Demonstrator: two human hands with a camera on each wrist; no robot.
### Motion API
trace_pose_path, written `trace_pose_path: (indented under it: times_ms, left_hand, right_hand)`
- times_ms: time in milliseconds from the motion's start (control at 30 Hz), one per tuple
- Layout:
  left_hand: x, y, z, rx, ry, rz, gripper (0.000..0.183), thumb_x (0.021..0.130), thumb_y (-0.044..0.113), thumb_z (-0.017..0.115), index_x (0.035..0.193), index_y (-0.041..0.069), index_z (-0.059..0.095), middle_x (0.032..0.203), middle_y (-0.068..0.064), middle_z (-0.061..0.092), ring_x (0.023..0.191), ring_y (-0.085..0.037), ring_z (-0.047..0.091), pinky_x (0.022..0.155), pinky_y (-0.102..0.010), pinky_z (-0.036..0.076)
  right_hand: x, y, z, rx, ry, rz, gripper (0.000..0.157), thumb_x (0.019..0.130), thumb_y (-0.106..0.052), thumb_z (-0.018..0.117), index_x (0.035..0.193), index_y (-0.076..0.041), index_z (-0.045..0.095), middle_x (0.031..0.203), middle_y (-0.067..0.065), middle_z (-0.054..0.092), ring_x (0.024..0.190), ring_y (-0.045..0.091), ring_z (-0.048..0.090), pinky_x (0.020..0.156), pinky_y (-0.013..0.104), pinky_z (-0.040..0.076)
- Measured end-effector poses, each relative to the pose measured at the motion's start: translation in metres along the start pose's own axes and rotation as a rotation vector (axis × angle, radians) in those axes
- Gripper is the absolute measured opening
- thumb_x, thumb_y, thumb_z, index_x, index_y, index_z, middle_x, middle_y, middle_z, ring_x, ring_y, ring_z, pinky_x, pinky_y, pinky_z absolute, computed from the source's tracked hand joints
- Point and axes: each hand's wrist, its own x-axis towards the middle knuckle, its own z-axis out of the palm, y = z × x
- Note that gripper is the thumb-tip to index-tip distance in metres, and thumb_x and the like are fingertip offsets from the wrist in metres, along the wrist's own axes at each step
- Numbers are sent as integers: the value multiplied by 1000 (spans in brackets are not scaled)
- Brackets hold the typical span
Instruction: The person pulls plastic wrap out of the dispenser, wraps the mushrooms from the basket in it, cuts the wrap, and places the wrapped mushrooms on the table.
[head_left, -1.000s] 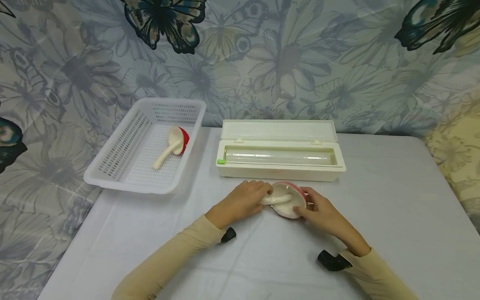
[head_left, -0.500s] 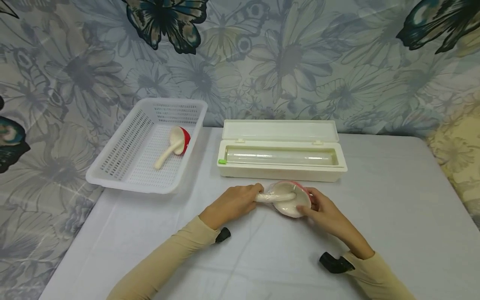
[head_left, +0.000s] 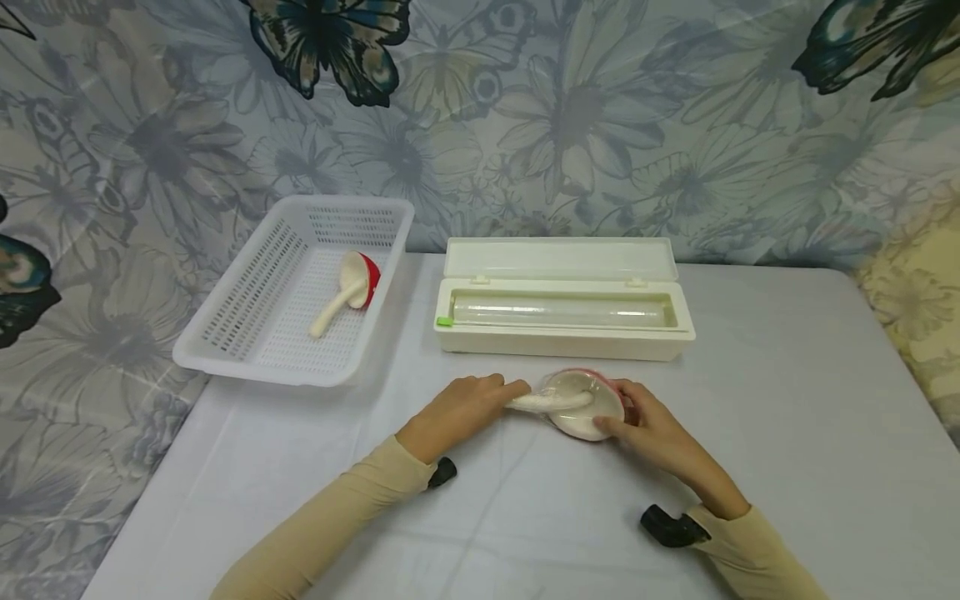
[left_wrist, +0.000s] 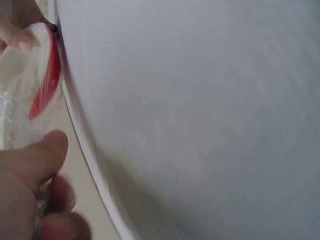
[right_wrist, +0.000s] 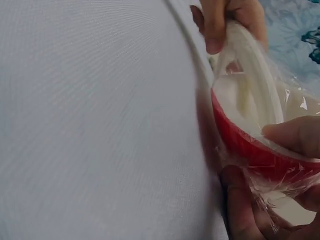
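Note:
A ladle (head_left: pixel 573 402), red outside and white inside, lies across between both hands in the head view. Clear plastic film covers it, shiny and wrinkled in the right wrist view. My left hand (head_left: pixel 465 412) pinches the far end of its white handle (right_wrist: pixel 262 75), with film about the fingers. My right hand (head_left: pixel 656 429) holds the bowl's rim, thumb inside and fingers under the red outside (right_wrist: pixel 255 150). A second red-and-white ladle (head_left: pixel 348 292) lies unwrapped in a white perforated basket (head_left: pixel 255 373).
Behind the hands stands a long white film dispenser box (head_left: pixel 562 342), lid raised, with a clear roll (head_left: pixel 562 312) inside and a green slider (head_left: pixel 445 322) at its left. White cloth covers the table (head_left: pixel 795 400); a patterned curtain (head_left: pixel 585 125) hangs behind.
My left hand has slid left along the handle to its end, then stayed almost in place. The ladle and right hand have shifted slightly right.

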Motion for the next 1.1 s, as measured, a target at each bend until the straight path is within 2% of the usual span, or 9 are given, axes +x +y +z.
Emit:
trace_pose_path:
  times_ms: [67,167,267,333,467,600,767,900,1100]
  left_hand:
    - [0,0,0,-47,-24,-29,25,93,2,63,107,21,56,75,3,56,62,-9,47,54,-19,40]
    - [0,0,-2,-170,-135,-101,11,99,20,61,109,21,56,80,5,55,70,-8,49,59,-20,41]
    - [-1,1,-5,-285,-246,-172,22,104,37,49,120,23,56,88,6,54,80,-8,49,66,-23,42]
    - [-1,2,-7,-324,-284,-195,31,107,39,40,130,24,55,91,5,53,84,-9,48,71,-24,43]
    - [-3,3,-11,-322,-299,-157,40,109,29,34,144,22,51,95,0,53,86,-12,46,76,-25,42]
    - [-4,1,-15,-331,-322,-122,42,108,26,38,147,13,49,105,-3,58,92,-12,50,86,-26,46]
    - [-5,-6,-20,-454,-372,-122,38,105,14,45,141,6,52,123,-6,63,106,-14,55,101,-33,46]
    - [-5,-11,-22,-534,-383,-134,33,100,8,53,133,7,60,118,-4,66,100,-12,56,95,-29,48]
    - [-6,-12,-24,-531,-356,-128,29,93,10,68,122,8,69,100,-1,62,87,-8,53,80,-19,45]
  right_hand:
    - [0,0,-1,-46,16,-8,50,92,-17,69,133,5,50,114,18,61,90,9,61,68,20,50]
    - [-1,-1,-1,-120,34,-13,52,90,-22,72,132,2,54,104,11,66,82,6,59,68,21,49]
    - [-2,-5,-2,-162,26,7,56,90,-29,73,134,1,53,103,9,67,83,8,59,70,22,50]
    - [-2,-10,-1,-187,16,39,56,93,-36,68,134,-1,53,105,10,68,86,11,60,71,24,50]
    - [-1,-19,0,-222,33,87,55,99,-48,55,131,-4,54,108,12,69,90,17,61,72,29,49]
    - [-2,-20,0,-213,64,74,52,95,-44,64,127,-3,56,101,9,70,87,15,63,69,25,50]
    - [-6,-14,2,-190,98,-19,44,91,-27,72,123,-1,59,103,11,69,79,9,63,64,21,51]
    - [-8,-11,2,-180,124,-75,46,90,-22,74,127,0,58,113,15,66,78,8,62,64,21,53]
    - [-11,-8,-2,-119,105,-106,53,85,-13,77,131,1,54,121,22,63,85,9,68,70,20,56]
